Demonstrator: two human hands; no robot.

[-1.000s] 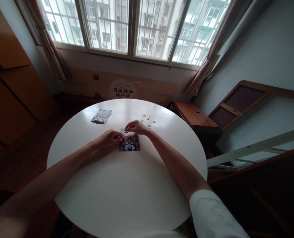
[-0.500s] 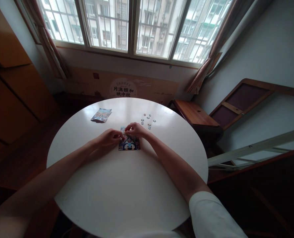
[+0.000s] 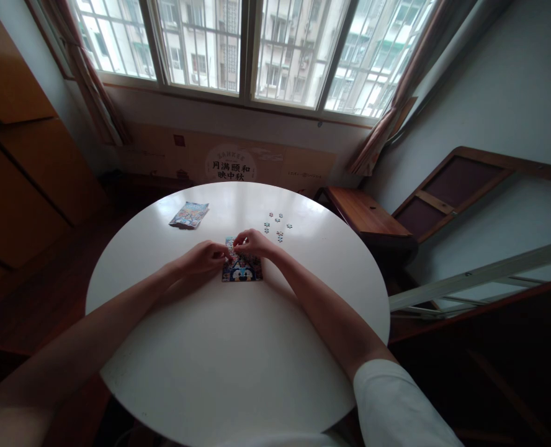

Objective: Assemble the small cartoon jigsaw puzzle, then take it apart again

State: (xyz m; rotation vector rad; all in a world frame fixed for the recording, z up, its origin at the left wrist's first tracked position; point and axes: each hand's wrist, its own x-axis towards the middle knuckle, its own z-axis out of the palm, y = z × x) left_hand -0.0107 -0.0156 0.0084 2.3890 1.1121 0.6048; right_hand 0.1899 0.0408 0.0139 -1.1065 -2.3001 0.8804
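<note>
The right hand (image 3: 251, 242) is hovering low over the upper part of the jigsaw puzzle (image 3: 242, 273), its thumb and fingers drawing together in a pinch; whether they are gripping a piece is too small to tell. The left hand (image 3: 207, 254) is curling its fingers at the puzzle's left side, the tips reaching over the edge, and I cannot tell whether they are holding anything.

The puzzle itself is lying flat near the middle of the white desk (image 3: 238, 354), between the two hands. Its lower part is showing a joined picture, so the work is looking well advanced, though the right hand is hiding much of the upper right.

Beyond the right hand, a small scatter of loose pieces (image 3: 280, 234) is lying apart from the puzzle, seemingly waiting to be fitted. Farther out on the left, a printed packet (image 3: 189, 215) is resting near the desk's far edge.
</note>
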